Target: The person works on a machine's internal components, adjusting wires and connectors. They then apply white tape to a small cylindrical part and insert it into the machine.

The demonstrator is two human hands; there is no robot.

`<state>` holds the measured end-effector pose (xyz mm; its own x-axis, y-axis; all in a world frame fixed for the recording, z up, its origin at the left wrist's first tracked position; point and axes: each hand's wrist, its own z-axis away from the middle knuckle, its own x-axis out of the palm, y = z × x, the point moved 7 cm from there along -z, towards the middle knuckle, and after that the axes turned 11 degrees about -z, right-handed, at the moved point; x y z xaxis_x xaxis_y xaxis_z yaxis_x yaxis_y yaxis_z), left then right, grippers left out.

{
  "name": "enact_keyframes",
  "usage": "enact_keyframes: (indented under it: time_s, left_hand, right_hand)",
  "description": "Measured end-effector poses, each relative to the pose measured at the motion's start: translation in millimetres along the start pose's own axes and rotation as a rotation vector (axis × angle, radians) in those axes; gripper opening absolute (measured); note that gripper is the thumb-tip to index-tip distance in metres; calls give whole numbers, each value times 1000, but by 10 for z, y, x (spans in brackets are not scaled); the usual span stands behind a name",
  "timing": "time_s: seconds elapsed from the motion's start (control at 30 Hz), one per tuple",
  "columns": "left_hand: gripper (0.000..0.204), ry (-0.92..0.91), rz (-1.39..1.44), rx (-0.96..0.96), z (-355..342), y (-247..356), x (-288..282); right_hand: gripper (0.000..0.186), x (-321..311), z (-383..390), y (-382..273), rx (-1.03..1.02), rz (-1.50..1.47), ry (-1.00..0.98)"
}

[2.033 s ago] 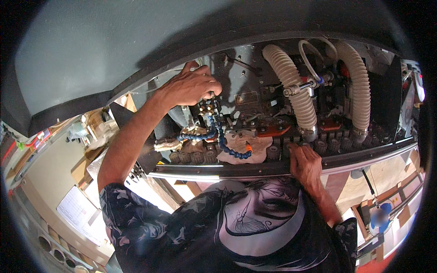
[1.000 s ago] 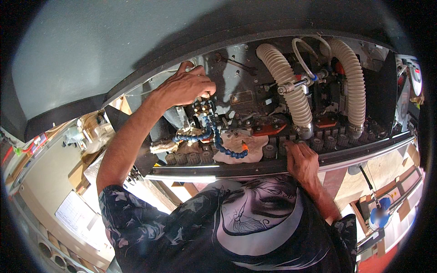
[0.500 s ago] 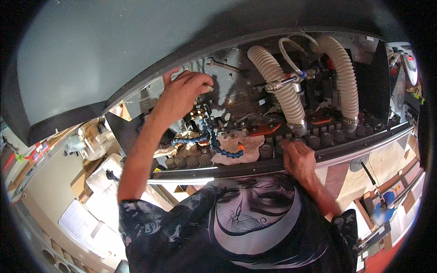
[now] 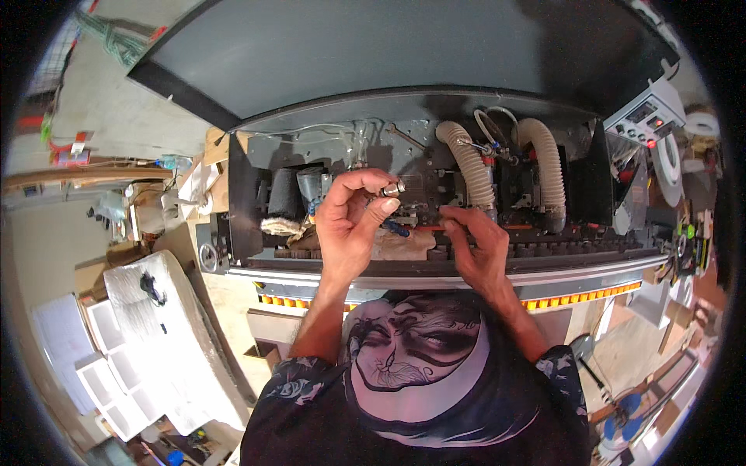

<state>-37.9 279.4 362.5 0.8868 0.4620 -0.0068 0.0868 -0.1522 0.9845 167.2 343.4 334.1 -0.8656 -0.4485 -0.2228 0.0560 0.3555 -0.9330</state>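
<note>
My left hand [image 4: 348, 225] is raised over the open machine housing [image 4: 252, 132], pinching a small metal fitting [image 4: 394, 189] between thumb and index finger. My right hand [image 4: 482, 245] hovers just to its right with fingers curled; whatever may be in its fingertips is too small to make out. Partly behind my hands are blue segmented hoses [image 4: 398, 229] and a pale rag [image 4: 408, 245]. A wrench [image 4: 406, 136] lies toward the back of the housing.
Two ribbed hoses [image 4: 548, 179] descend at the right, above rows of rollers [image 4: 598, 247]. A grey cover [image 4: 404, 54] rises behind the housing. A control box [image 4: 641, 113] is at the upper right. A wrapped bundle [image 4: 167, 342] and white trays [image 4: 109, 377] are lower left.
My left hand has left the back fittings and come toward the centre, now showing a metal fitting. My right hand has risen and moved left toward it. The view has shifted, showing more room.
</note>
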Motion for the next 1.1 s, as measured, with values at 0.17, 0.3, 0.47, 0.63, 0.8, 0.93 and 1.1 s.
enact_keyframes:
  time_s: [0.17,0.3,0.47,0.63,0.8,0.93,1.1]
  left_hand:
    - [24,30,203,31,544,351,-5]
    - [24,19,516,-9,936,339,78]
    - [24,12,648,-87,1287,436,186]
    - [25,4,665,-55,1525,495,203]
    - [23,61,459,-66,1742,441,155]
    - [20,70,142,-81,1870,441,135]
    - [19,18,182,-196,1928,187,241]
  right_hand:
    - [22,201,-133,-983,-222,-239,13]
    - [24,273,101,-1374,-337,-210,-44]
    - [24,235,421,-1580,-403,-183,-58]
    - [19,225,658,-1601,-277,-259,-98]
    - [6,327,812,-1335,13,-585,-139]
    - [17,348,923,-955,235,-633,-218]
    - [26,309,1055,-543,322,-674,-149]
